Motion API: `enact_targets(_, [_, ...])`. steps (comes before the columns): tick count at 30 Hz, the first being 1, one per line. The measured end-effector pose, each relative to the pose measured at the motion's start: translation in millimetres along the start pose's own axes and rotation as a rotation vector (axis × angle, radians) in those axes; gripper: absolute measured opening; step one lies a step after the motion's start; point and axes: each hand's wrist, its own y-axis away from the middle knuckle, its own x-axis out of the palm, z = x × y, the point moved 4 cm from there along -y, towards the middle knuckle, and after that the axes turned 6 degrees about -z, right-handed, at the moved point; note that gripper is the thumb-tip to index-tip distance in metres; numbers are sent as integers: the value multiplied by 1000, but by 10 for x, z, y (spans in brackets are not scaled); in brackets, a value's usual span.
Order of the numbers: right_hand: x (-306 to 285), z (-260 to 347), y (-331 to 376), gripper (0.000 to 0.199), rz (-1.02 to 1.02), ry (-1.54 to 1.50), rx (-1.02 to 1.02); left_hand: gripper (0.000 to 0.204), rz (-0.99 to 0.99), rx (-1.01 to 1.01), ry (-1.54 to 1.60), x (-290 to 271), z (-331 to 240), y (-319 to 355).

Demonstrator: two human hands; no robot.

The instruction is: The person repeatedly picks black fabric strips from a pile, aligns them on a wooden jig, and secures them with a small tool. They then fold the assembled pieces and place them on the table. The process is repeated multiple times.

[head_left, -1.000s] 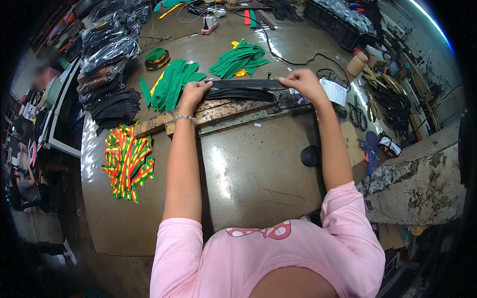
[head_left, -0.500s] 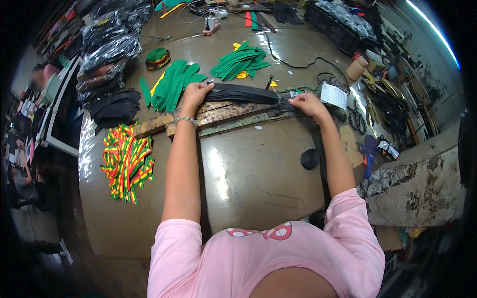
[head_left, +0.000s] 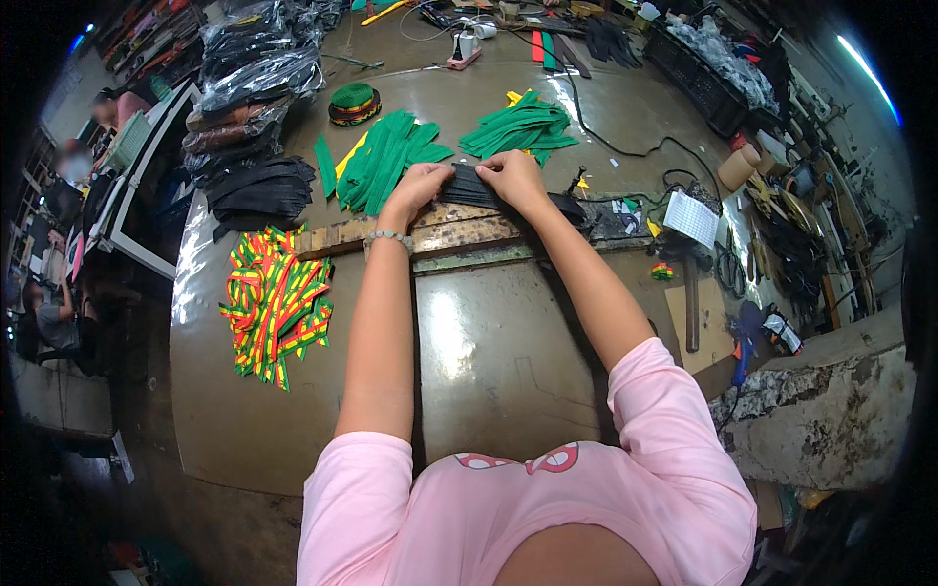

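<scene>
My left hand (head_left: 420, 188) pinches the left end of a bundle of long black strips (head_left: 465, 188), its fingers closed at the edge. Close beside it, my right hand (head_left: 512, 178) is closed on the same bundle from above, thumb and fingertips on the strips. The bundle lies along the far side of a worn wooden bar (head_left: 454, 235). Part of its length is covered by my right hand and forearm, and its right end shows beyond the wrist.
Behind the bar lie two piles of green strips (head_left: 391, 161) and a green hat (head_left: 354, 104). Patterned red, yellow and green strips (head_left: 278, 308) lie at left, below black strips (head_left: 262, 190). At right are a white sheet (head_left: 691, 217) and a dark cable (head_left: 625, 153).
My right hand has moved left along the black strips, from their right end to beside my left hand. The view has shifted, and a dark bar and a small multicoloured piece now show at right.
</scene>
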Motion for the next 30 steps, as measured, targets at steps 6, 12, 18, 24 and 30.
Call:
enact_targets(6, [-216,73,53,25,7,62,-63,33,-157,92,-52,93,68,-86])
enact_targets(12, [-1504,-528,269,36,86,-5,-92,34,-179,89,-66,70,111,-153])
enact_targets(18, [-1438,-1352,871,30,165,-383,570,35,-156,4,-137,71,109,-155])
enact_targets(24, [-1200,-1539,943,29,186,-454,452,36,-186,42,-141,65,60,-100])
enact_targets(30, [-1614,-1180,770,27,-119,-153,216,36,-95,112,-106,72,2,-33])
